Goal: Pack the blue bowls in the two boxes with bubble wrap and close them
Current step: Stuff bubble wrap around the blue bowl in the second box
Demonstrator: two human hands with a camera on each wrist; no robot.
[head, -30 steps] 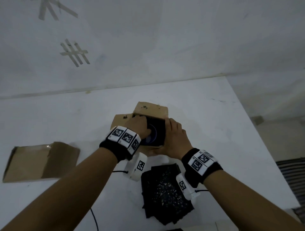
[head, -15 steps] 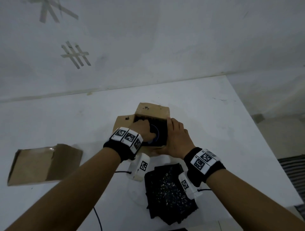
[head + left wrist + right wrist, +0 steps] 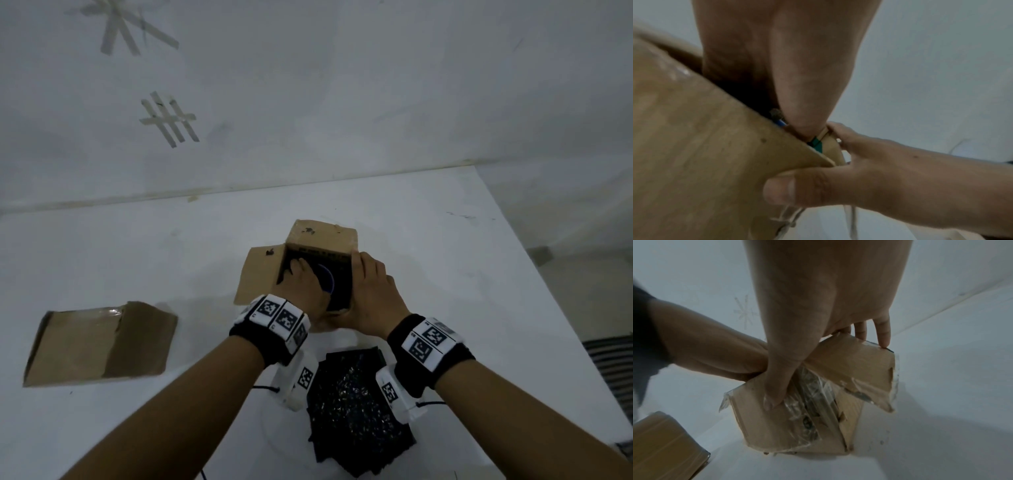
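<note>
The open box (image 3: 322, 240) is clasped by the right hand (image 3: 371, 294); the blue bowl (image 3: 327, 282) is pressed under the left hand (image 3: 305, 284), finger curl hidden.

Blue bowl (image 3: 327, 281) mostly behind left hand (image 3: 305, 284)

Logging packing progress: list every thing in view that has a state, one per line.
Open box: flaps up, held upright.
Blue bowl: inside the open box.
Second box: lying flat, apart.
Bubble wrap: heaped on the table.
Left hand: reaching into the open box.
Right hand: gripping its side.
</note>
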